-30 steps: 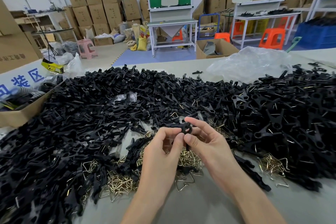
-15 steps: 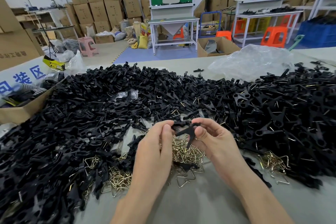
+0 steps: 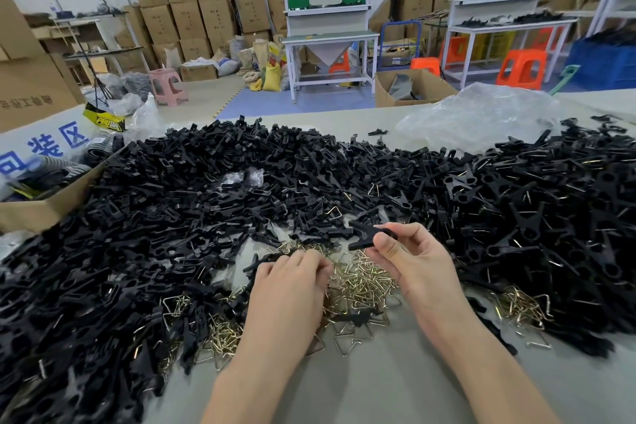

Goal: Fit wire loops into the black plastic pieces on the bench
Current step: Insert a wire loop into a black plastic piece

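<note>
My right hand (image 3: 418, 263) pinches a forked black plastic piece (image 3: 366, 235) by one end and holds it just above the bench. My left hand (image 3: 290, 289) lies knuckles up on the heap of brass-coloured wire loops (image 3: 364, 282), its fingers curled down into them; whether they hold a loop is hidden. A big heap of loose black pieces (image 3: 172, 217) spreads to the left and behind. Another heap of black pieces (image 3: 550, 217), many showing wire in them, lies to the right.
Bare grey bench top (image 3: 378, 389) shows around my forearms. An open cardboard box (image 3: 41, 210) stands at the left edge, and a crumpled clear plastic bag (image 3: 481, 117) lies at the back right. More wire loops (image 3: 519, 310) lie at the right. Workbenches, stools and stacked cartons fill the room behind.
My hands have parted. The left hand let go of the black piece and dropped onto the wire loops, while the right hand kept the piece and turned it sideways.
</note>
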`<state>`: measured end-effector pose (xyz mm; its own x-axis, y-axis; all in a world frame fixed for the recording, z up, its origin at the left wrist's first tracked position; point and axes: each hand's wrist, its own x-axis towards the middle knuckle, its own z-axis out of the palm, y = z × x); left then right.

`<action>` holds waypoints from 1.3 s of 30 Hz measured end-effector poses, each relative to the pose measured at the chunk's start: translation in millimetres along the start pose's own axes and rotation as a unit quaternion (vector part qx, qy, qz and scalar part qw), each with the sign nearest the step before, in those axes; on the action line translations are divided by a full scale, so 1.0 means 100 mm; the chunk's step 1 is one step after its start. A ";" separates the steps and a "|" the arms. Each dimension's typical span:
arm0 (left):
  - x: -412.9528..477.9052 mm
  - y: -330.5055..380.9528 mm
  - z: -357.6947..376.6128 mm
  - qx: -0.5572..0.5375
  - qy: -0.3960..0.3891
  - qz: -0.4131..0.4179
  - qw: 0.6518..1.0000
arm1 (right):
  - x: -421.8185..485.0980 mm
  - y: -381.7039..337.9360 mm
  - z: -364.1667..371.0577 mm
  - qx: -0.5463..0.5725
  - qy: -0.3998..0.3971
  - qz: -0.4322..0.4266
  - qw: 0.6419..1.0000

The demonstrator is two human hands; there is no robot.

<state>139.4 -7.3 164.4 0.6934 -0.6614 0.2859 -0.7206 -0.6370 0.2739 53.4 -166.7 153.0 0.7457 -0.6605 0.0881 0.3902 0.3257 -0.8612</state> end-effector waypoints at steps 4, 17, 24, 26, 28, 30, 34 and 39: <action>0.00 0.03 -0.04 -0.141 0.080 -0.026 0.986 | 0.02 0.02 -0.01 0.004 0.006 -0.002 1.000; -0.03 0.01 -0.06 -0.035 0.044 0.036 0.998 | 0.01 0.04 0.00 -0.006 0.002 0.005 1.000; 0.00 0.04 -0.14 -0.088 0.147 0.086 0.981 | -0.03 0.05 0.00 -0.101 -0.028 -0.016 0.994; 0.00 0.03 -0.13 -0.081 0.156 0.100 0.979 | -0.04 0.05 0.00 -0.113 -0.032 -0.020 0.993; 0.00 0.01 -0.12 -0.073 0.159 0.102 0.979 | -0.04 0.04 0.02 -0.110 -0.034 -0.019 0.993; 0.02 -0.02 -0.10 -0.039 0.157 0.123 0.979 | -0.05 0.03 0.03 -0.113 -0.037 -0.019 0.993; 0.05 -0.06 -0.07 -0.032 0.148 0.157 0.976 | -0.06 0.02 0.03 -0.123 -0.033 -0.022 0.992; 0.03 0.03 -0.10 -0.328 0.158 -0.018 0.931 | -0.07 0.00 0.04 -0.144 -0.042 -0.021 0.989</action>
<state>139.3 -6.6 175.3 0.7573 -0.4281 0.4932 -0.6137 -0.2085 0.7615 50.4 -159.8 154.6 0.7787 -0.6074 0.1572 0.2610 0.0857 -0.9615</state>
